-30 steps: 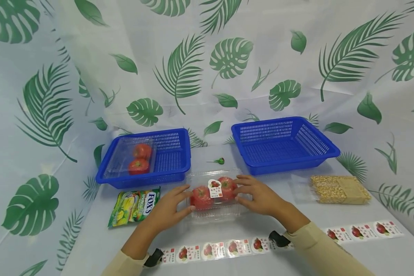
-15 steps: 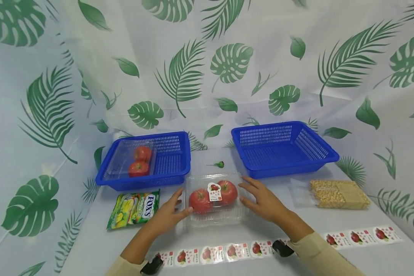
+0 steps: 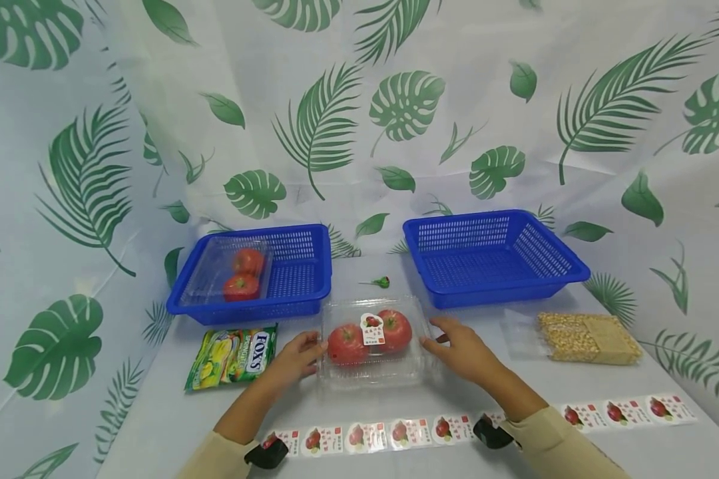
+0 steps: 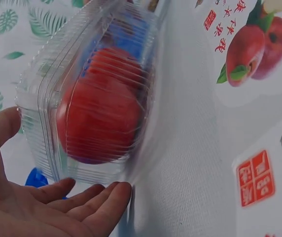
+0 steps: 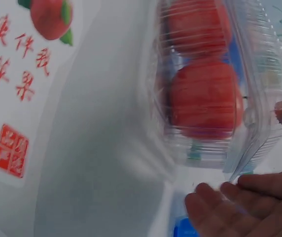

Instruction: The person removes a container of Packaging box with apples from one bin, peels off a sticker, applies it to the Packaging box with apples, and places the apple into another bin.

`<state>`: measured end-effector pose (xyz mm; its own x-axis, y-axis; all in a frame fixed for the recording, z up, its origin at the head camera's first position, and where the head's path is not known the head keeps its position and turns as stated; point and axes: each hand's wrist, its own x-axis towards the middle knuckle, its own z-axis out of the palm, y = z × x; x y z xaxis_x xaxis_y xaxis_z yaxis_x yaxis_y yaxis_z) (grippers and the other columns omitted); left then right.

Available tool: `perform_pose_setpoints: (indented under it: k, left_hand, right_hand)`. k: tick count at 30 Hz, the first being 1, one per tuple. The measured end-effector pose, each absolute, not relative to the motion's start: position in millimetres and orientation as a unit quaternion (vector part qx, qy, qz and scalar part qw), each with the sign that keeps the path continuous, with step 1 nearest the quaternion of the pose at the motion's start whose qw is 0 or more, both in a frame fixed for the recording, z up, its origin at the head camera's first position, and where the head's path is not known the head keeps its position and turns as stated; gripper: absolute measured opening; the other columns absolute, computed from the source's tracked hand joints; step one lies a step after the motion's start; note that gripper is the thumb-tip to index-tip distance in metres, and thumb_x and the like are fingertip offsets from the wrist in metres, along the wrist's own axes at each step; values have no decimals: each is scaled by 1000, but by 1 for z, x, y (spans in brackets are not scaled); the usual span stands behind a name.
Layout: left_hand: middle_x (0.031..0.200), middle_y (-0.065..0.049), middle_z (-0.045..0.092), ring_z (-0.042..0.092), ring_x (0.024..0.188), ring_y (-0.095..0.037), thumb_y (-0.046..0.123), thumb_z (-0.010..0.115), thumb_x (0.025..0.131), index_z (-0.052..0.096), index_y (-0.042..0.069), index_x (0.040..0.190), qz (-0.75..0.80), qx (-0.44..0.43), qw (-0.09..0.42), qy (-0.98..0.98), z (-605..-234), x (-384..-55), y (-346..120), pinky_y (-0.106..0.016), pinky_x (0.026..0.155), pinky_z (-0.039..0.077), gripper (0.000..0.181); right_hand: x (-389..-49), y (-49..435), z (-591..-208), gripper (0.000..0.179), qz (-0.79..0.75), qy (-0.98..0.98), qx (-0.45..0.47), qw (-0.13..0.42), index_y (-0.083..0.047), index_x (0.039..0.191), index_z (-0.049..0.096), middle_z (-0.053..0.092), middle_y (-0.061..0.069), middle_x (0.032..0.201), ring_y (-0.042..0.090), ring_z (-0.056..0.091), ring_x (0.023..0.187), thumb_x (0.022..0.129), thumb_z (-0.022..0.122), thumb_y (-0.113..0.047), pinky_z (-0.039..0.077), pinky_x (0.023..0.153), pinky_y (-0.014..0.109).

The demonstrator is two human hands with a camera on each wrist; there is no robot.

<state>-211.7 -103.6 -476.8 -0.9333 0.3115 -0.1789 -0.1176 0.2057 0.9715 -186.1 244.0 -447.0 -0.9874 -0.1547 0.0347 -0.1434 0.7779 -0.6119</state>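
The apple clamshell (image 3: pixel 371 374) stood between the left hand (image 3: pixel 296 359) and right hand (image 3: pixel 466 349), behind the sticker strip (image 3: pixel 412 434). A Fox's packet (image 3: pixel 232 359) lay left, a kernel bag (image 3: pixel 590 338) right; behind, a flower (image 3: pixel 381 282) lay between the right basket (image 3: pixel 509 287) and left basket (image 3: pixel 293 305).

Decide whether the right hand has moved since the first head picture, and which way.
Yes. Judged against the right blue basket, the right hand has shifted slightly rightward, now by the right edge of the clear box.

The right sleeve (image 3: pixel 554 436) hides part of the sticker strip (image 3: pixel 410 433); the label (image 3: pixel 373 332) bears print too small to read; the right wrist view crops the right hand (image 5: pixel 254 207).
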Motion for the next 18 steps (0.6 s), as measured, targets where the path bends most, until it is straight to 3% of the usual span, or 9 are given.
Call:
perform_pose_setpoints:
  k: [3,6,10,14,18]
  left_hand:
    - [141,-26,43,47,126,-38,40,61,96,39,-4,142,626,52,167,760,-475,-210,-104,-43,94,50,68]
    - [137,-24,47,50,122,-36,40,61,96,42,-4,138,625,41,166,762,-473,-208,-103,-42,92,51,64]
    - [127,-18,53,54,114,-30,40,64,94,45,-2,130,632,27,178,754,-472,-206,-100,-40,89,53,59]
    - [117,-13,53,55,106,-25,39,68,91,45,0,121,646,23,193,738,-472,-205,-99,-39,89,53,54]
    - [111,-12,53,56,103,-23,34,69,92,45,0,116,665,31,197,720,-474,-206,-100,-40,88,53,48]
  right_hand:
    - [-188,243,-444,69,-340,937,-64,41,6,132,54,58,21,128,34,61,106,94,57,-51,51,87,50]
    - [-190,243,-443,65,-350,932,-48,80,2,119,64,67,14,103,27,63,92,93,55,-56,52,79,45]
    - [-194,244,-447,57,-368,923,-24,111,-4,95,67,59,5,77,20,54,73,93,52,-60,45,63,36]
    - [-197,245,-452,55,-397,911,-7,113,-5,85,60,53,5,73,20,50,69,93,52,-59,41,58,33]
    - [-196,248,-454,51,-442,888,0,128,-4,90,58,53,6,77,21,52,73,92,58,-54,47,61,34]
